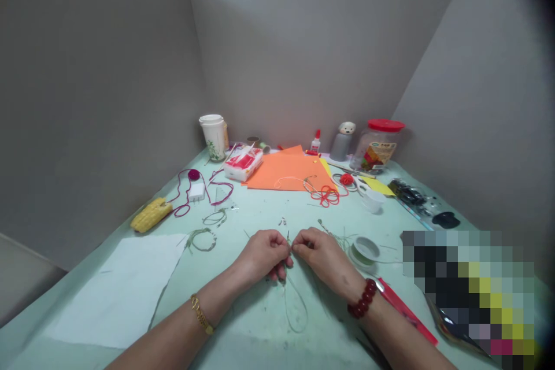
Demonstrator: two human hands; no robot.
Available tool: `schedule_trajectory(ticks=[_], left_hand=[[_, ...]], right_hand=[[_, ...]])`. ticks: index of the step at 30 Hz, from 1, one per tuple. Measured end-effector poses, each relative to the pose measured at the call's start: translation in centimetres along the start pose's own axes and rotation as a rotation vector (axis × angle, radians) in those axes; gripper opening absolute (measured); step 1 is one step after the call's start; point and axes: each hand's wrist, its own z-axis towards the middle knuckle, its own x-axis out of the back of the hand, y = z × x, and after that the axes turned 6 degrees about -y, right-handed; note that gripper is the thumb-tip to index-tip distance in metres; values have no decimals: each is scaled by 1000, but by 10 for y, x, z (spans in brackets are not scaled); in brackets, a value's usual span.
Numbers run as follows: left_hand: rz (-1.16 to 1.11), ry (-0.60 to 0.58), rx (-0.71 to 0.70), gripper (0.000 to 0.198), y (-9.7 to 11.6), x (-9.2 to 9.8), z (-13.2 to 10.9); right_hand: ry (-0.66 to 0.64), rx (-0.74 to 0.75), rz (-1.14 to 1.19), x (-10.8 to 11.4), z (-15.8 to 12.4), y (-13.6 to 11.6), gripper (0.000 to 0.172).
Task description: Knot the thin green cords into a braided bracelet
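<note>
Left hand [263, 254] and right hand [323, 254], both closed, fingertips almost meeting on a thin green cord [288, 238], lower middle of the frame, its loop dangling toward the bottom edge! Green spool [363, 253] just beside the right hand, red strip [405, 309] near the right wrist, white paper sheet [117, 295] well apart at lower left.

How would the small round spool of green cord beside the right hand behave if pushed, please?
The small round spool of green cord looks light for its size. Lying flat, it would probably slide when pushed, but could roll if stood on edge.
</note>
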Motion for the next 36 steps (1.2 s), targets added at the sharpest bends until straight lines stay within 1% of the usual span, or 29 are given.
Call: schedule_trajectory(ticks=[4, 7, 13, 16, 19, 23, 29, 32, 36], left_hand=[[24, -6, -11, 9, -2, -1, 1], [45, -5, -7, 10, -3, -2, 2], [74, 29, 5, 8, -3, -4, 1], [119, 63, 5, 7, -4, -6, 0], [166, 83, -3, 6, -3, -8, -2], [194, 76, -16, 7, -1, -7, -4], [169, 34, -9, 13, -1, -4, -2], [232, 50, -2, 11, -2, -3, -3], [351, 87, -46, 10, -3, -4, -8]], right_hand=[[-63, -140, 187, -8, 0, 2, 10], [-50, -196, 314, -13, 2, 1, 5], [-57, -271, 385, -13, 1, -7, 8], [-84, -272, 390, -12, 0, -9, 9], [-94, -263, 403, -13, -1, -8, 6], [-79, -257, 468, -15, 0, -5, 2], [-52, -245, 547, -16, 1, -2, 15], [-39, -218, 519, -16, 1, 0, 19], [-58, -200, 437, -17, 1, 1, 16]])
